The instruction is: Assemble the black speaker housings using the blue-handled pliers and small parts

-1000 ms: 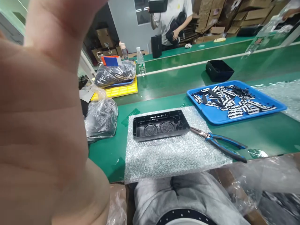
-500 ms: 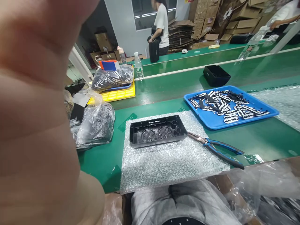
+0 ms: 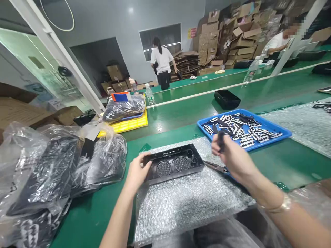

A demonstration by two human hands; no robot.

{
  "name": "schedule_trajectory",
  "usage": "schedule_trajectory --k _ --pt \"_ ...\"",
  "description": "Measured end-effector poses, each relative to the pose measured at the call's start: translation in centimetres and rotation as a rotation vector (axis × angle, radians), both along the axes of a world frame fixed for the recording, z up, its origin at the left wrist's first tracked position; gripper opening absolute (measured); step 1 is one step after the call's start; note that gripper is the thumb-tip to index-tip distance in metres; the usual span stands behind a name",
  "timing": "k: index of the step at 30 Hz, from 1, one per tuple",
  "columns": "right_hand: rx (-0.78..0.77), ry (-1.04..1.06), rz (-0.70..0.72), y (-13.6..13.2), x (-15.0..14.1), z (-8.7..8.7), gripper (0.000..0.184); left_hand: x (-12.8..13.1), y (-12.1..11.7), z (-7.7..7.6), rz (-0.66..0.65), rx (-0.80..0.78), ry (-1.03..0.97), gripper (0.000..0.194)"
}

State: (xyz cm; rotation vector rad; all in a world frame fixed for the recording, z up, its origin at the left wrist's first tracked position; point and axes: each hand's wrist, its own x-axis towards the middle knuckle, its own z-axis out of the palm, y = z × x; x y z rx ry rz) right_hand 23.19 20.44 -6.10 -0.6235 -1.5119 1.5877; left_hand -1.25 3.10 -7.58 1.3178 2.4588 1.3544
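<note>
A black plastic housing (image 3: 178, 176) with two round speaker grilles lies open side up on a silvery bubble-wrap sheet (image 3: 186, 206). My left hand (image 3: 137, 170) grips its left end, thumb over the near edge and fingers at the back. Above the sheet, right of the housing, my right hand (image 3: 234, 155) is closed around a small dark piece (image 3: 221, 140), whose exact kind I cannot make out. Beneath that hand lie long-nose pliers (image 3: 215, 166), their handles mostly hidden by the wrist. Behind it, a blue tray (image 3: 274, 139) holds many black-and-white strip-like parts.
Plastic-bagged black parts (image 3: 51, 172) crowd the left. Behind them a yellow tray (image 3: 131, 126) carries another bag. A water bottle (image 3: 150, 95) and a black case (image 3: 227, 100) stand farther back. Two people work beyond the green bench (image 3: 178, 117).
The large hand close to the camera has left that spot. Both hands now show over the bench, the left on the housing, the right with a dark piece. The view has tilted up.
</note>
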Motion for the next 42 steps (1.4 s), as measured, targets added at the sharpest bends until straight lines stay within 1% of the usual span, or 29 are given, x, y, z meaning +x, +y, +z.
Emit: schedule_trajectory --k 2,3,4,5,7,8,9,11,14,16,19,21,23,25,28,32,34,36,38,39,41,42 --pt "0.058 -0.022 0.050 -0.8 -0.7 0.5 0.047 2.0 -1.1 -2.0 0.059 0.083 0.101 0.023" --pt "0.120 -0.051 0.086 -1.4 -0.9 0.8 0.047 3.4 -1.9 -2.9 0.093 0.128 0.157 0.023" --pt "0.205 -0.092 0.128 -2.1 -1.0 1.2 0.044 4.8 -2.8 -3.6 0.131 0.197 0.253 0.022" --pt "0.301 -0.143 0.178 -2.8 -1.1 1.5 0.040 6.1 -3.7 -4.2 0.149 0.274 0.418 0.022" --pt "0.474 -0.260 0.291 -4.3 -0.9 2.1 0.027 8.4 -5.3 -5.1 0.160 0.338 0.619 0.026" --pt "0.531 -0.315 0.349 -5.0 -0.8 2.3 0.020 9.3 -5.9 -5.4 0.161 0.340 0.672 0.030" --pt "0.579 -0.367 0.403 -5.5 -0.8 2.2 0.013 10.0 -6.3 -5.6 0.165 0.325 0.683 0.034" --pt "0.678 -0.419 0.464 -6.3 -0.9 1.7 0.008 10.7 -6.8 -5.7 0.168 0.287 0.667 0.039" --pt "0.838 -0.385 0.456 -6.6 -1.5 0.4 0.017 11.1 -7.1 -5.5 0.162 0.260 0.645 0.048" --pt "0.891 -0.374 0.434 -6.5 -2.0 -0.2 0.022 11.3 -7.2 -5.3 0.153 0.234 0.625 0.054" --pt "0.882 -0.430 0.423 -6.3 -2.5 -0.3 0.023 11.5 -7.5 -5.0 0.143 0.200 0.607 0.056" --pt "0.856 -0.474 0.431 -6.2 -2.7 0.0 0.022 11.4 -7.7 -4.7 0.114 0.187 0.587 0.050" --pt "0.828 -0.506 0.436 -6.1 -2.9 0.2 0.022 11.0 -7.9 -4.3 0.057 0.187 0.544 0.041" --pt "0.794 -0.541 0.432 -6.0 -3.1 0.4 0.024 10.5 -8.0 -3.8 0.006 0.211 0.505 0.035" --pt "0.736 -0.595 0.432 -5.8 -3.4 0.4 0.028 9.9 -7.7 -2.9 0.002 0.265 0.480 0.032" --pt "0.686 -0.629 0.448 -5.6 -3.6 0.7 0.030 9.1 -5.9 -0.7 0.048 0.266 0.442 0.018" --pt "0.683 -0.626 0.467 -5.5 -3.6 0.9 0.029 8.8 -4.5 0.6 -0.007 0.201 0.384 0.015" --pt "0.685 -0.618 0.484 -5.4 -3.6 1.1 0.028 8.5 -3.3 1.6 -0.125 0.100 0.259 0.013" --pt "0.681 -0.610 0.503 -5.2 -3.7 1.1 0.026 8.4 -2.5 2.1 -0.224 0.015 0.110 0.011" --pt "0.670 -0.602 0.510 -5.1 -3.6 1.1 0.027 8.3 -2.3 2.1 -0.243 -0.002 0.055 0.011" --pt "0.627 -0.577 0.488 -4.7 -3.5 1.1 0.030 8.3 -2.0 2.0 -0.240 -0.006 0.004 0.011" --pt "0.608 -0.563 0.442 -4.5 -3.3 1.1 0.028 8.3 -2.0 1.9 -0.231 -0.003 -0.003 0.010"
